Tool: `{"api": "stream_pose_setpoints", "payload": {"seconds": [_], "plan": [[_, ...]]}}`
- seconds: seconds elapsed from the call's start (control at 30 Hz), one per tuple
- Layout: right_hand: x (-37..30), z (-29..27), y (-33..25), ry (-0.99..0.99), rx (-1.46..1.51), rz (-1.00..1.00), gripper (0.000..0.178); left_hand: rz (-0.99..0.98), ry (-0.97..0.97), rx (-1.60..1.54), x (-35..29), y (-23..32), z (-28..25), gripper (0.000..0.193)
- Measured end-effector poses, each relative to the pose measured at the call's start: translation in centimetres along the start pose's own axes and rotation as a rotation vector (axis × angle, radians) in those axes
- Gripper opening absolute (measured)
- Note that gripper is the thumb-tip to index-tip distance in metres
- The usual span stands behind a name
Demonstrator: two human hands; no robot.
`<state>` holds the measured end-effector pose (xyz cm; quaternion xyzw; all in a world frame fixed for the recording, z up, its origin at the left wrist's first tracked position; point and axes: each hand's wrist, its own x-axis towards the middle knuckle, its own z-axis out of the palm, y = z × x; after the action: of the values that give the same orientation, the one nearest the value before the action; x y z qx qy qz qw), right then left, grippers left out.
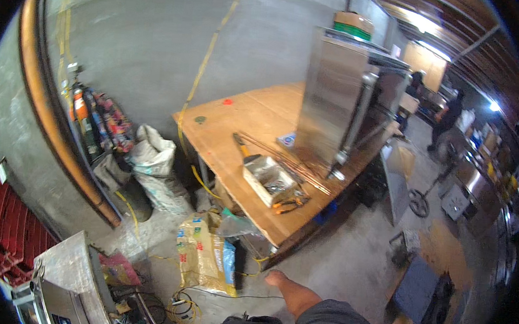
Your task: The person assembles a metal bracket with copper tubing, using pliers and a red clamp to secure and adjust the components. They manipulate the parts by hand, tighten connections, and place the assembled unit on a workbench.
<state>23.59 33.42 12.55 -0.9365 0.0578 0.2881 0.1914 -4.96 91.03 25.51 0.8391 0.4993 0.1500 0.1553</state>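
My right hand (274, 277) reaches forward from a dark short sleeve at the lower edge. It is beside the near corner of a wooden-topped table (256, 116), low in the picture. Its fingers are too small and blurred to make out, and I see nothing plainly held in it. My left hand is out of the picture. To the left of the right hand stands a crumpled yellow plastic sack (198, 257). On the table lie a white box of small metal parts (265, 173), orange-handled pliers (289, 206), a hammer-like tool (242, 146) and copper rods (289, 164).
A tall stainless steel cabinet (330, 95) stands on the table. Cables (186, 310) trail over the floor beside the yellow sack. White sacks (160, 167) lean by the wall. A metal-topped bench (72, 263) is at lower left. Another person (449, 118) stands far right.
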Motion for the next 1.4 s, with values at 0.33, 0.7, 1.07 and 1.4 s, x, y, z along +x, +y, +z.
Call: {"api": "stream_pose_setpoints", "payload": {"seconds": [0.33,0.7,1.07,1.4], "plan": [[-16.7,8.5,16.3,-0.048,0.424,0.429,0.05,0.035,-0.848,-0.408,0.4,17.0,8.8,0.043],[-16.4,17.0,42.7,-0.21,0.724,0.675,0.049,0.495,-1.335,-0.5,-21.2,43.0,16.7,0.031],[-23.9,2.4,65.9,0.739,-0.305,0.25,0.031,1.436,-0.978,-1.098,-36.9,90.4,-12.6,0.036],[-24.0,-6.2,51.8,0.246,1.13,0.706,0.05,1.911,-0.095,-0.69,-40.9,113.4,-22.5,0.041]]}}
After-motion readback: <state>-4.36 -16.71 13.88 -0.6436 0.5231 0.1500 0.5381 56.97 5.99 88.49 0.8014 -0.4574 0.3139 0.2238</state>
